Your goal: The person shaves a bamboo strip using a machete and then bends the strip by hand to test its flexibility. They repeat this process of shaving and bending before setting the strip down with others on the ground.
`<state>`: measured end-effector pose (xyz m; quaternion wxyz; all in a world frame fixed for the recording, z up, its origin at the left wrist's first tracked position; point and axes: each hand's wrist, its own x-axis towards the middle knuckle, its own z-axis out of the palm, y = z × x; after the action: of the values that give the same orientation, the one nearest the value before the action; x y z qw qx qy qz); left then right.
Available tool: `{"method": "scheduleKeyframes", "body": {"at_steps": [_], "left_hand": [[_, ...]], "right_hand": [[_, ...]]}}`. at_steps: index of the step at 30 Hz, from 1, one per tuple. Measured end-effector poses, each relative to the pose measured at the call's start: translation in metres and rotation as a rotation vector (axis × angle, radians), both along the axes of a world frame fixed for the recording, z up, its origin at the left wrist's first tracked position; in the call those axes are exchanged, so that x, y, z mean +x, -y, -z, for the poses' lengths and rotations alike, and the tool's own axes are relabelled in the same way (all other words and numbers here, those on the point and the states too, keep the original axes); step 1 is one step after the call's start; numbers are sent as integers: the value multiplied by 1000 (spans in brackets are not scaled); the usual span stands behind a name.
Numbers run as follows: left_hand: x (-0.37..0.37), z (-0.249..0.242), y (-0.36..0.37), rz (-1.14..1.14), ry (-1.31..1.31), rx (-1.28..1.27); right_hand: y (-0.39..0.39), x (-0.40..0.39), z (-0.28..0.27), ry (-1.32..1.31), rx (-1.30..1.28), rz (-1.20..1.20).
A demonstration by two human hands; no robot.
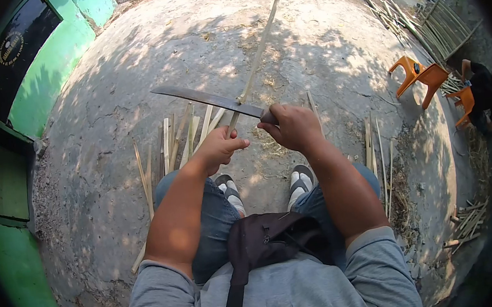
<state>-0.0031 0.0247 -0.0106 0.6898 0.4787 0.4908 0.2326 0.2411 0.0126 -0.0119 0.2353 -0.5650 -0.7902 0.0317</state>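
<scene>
My right hand [295,126] is closed round the handle of a long-bladed machete [197,97]. The blade points left and lies across a long, thin bamboo strip [261,44], touching it just beyond my left hand. My left hand [219,149] grips the near end of that strip, thumb stretched to the right. From there the strip runs away from me and up toward the top of the view. Split bamboo pieces [167,141] lie on the ground beyond and beside my left knee. More thin strips [382,159] lie to the right of my right knee.
A black bag [268,242] sits at my waist. Two orange plastic chairs [431,79] [464,101] stand at right, near a person in dark clothes [486,94]. Bamboo poles [404,20] lie at the far right. A green wall [47,89] borders the left.
</scene>
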Motion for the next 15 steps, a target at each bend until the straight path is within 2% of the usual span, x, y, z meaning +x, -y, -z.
{"method": "scheduleKeyframes", "body": {"at_steps": [9,15], "left_hand": [[-6,8,-3,-79,268,-202],[-8,8,-6,-54,263,-148]], "right_hand": [[-1,1,-2,7,76,-101],[-6,12,-4,-12,79,-31]]}}
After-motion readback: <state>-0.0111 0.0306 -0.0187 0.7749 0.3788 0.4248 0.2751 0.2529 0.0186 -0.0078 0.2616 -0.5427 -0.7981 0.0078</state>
